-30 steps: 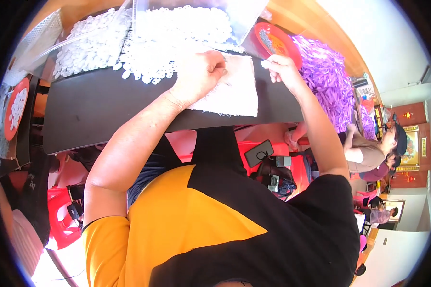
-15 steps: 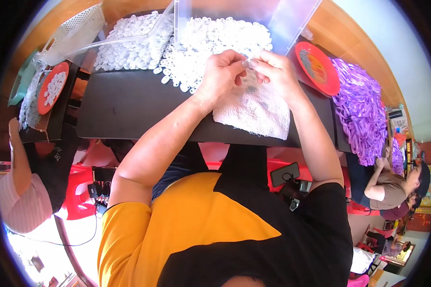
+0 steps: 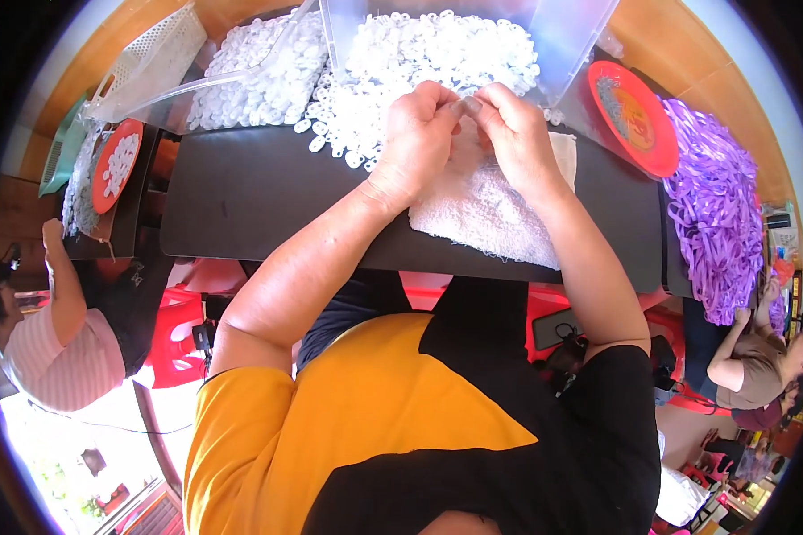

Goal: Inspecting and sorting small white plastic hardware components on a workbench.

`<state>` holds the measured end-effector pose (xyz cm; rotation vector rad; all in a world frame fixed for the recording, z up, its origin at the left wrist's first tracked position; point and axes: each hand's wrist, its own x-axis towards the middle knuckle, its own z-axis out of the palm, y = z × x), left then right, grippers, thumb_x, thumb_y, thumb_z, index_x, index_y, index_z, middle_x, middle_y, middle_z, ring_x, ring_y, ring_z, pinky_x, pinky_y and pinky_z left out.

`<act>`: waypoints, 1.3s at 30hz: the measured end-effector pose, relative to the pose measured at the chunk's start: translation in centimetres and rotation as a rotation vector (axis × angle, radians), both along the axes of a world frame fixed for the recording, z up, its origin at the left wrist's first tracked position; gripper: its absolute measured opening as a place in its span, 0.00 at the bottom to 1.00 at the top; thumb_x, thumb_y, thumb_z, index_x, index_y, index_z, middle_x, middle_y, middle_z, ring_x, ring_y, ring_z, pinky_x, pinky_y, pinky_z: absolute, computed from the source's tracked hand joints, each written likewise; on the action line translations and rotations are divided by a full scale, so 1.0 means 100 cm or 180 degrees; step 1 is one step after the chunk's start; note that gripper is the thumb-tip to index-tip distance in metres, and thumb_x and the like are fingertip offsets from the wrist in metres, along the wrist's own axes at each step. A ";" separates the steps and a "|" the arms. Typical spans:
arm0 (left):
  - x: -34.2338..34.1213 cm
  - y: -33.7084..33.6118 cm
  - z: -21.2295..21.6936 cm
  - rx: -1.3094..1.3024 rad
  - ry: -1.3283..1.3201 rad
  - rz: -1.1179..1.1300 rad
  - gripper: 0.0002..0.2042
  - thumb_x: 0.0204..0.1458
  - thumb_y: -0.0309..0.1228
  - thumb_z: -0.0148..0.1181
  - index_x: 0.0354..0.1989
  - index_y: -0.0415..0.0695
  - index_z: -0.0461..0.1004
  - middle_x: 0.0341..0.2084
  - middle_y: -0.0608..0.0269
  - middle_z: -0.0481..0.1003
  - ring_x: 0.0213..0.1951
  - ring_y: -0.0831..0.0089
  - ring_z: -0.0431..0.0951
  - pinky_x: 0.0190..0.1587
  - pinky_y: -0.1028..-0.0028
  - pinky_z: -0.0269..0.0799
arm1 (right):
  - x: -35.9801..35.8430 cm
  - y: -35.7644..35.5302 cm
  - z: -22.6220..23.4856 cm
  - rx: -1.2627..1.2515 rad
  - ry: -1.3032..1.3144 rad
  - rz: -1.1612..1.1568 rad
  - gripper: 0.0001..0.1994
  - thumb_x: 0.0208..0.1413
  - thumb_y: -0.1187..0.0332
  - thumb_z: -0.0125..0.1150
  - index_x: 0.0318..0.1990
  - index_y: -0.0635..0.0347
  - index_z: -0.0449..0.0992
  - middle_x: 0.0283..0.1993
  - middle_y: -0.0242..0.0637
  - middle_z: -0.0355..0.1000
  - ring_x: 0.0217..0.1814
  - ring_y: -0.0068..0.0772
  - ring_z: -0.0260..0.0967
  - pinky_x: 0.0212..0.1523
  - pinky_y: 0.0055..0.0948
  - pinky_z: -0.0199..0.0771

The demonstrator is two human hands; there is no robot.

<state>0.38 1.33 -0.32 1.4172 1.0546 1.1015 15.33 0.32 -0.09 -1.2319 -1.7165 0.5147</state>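
It looks like a small hand-assembly workshop: loose white pieces [image 3: 437, 53] heaped at twelve o'clock, a red plate [image 3: 644, 160] at two, a mound of purple strips [image 3: 712, 223] near three, and other people by the tables at eight [image 3: 71, 357] and four [image 3: 751, 374] (a red plastic stool [image 3: 178, 312] shows at eight).

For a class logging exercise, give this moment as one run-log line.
left hand, right hand: curled, close together; hold: unclear; beneath: white towel; beyond: white oval pieces; right: purple ribbons
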 end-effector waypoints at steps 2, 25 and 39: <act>0.002 0.000 -0.001 0.0359 0.0211 0.0083 0.05 0.58 0.27 0.53 0.36 0.38 0.72 0.22 0.67 0.71 0.21 0.82 0.68 0.21 0.80 0.64 | 0.001 0.001 -0.004 0.0158 -0.0144 -0.0012 0.07 0.62 0.69 0.55 0.36 0.64 0.73 0.22 0.27 0.66 0.23 0.16 0.62 0.23 0.20 0.62; -0.001 -0.014 0.021 -0.0541 -0.0610 -0.0241 0.08 0.56 0.31 0.56 0.36 0.37 0.74 0.21 0.67 0.72 0.20 0.82 0.69 0.20 0.81 0.62 | 0.021 -0.009 0.035 -0.0716 0.0775 0.0230 0.08 0.58 0.68 0.59 0.31 0.64 0.74 0.19 0.24 0.61 0.21 0.14 0.57 0.23 0.19 0.58; -0.002 -0.015 0.021 -0.0312 -0.0592 -0.0237 0.08 0.56 0.29 0.54 0.35 0.36 0.73 0.21 0.66 0.72 0.19 0.82 0.69 0.21 0.81 0.65 | 0.017 -0.012 0.037 -0.0789 0.0716 0.0338 0.08 0.58 0.68 0.59 0.31 0.64 0.74 0.20 0.24 0.62 0.22 0.13 0.58 0.23 0.17 0.57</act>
